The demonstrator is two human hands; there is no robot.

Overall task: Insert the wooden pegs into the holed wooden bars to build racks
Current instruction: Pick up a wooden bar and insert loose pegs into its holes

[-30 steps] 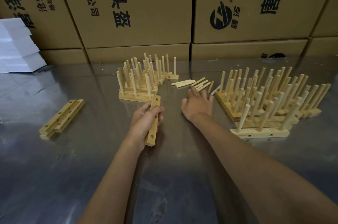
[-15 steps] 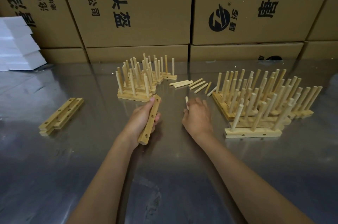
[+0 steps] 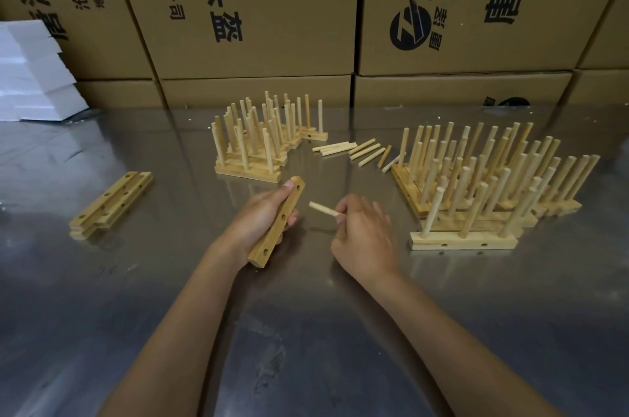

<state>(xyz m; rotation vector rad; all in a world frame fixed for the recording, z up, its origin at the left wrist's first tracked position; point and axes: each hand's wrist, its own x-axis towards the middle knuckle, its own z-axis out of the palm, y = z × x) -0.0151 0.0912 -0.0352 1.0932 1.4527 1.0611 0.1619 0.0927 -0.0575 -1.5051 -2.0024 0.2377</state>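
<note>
Between both hands, pale holed bar (image 3: 277,222) and short peg (image 3: 322,209).

A shiny metal table (image 3: 102,314) fills the lower part of the view and mirrors the things standing on it. Behind it, along its far edge, brown cardboard boxes (image 3: 258,7) are stacked in two rows, a tall upper row on a lower one, printed with black Chinese characters and a round black logo (image 3: 410,29). At the far left, a pile of white foam blocks (image 3: 30,76) rests against the boxes.
</note>
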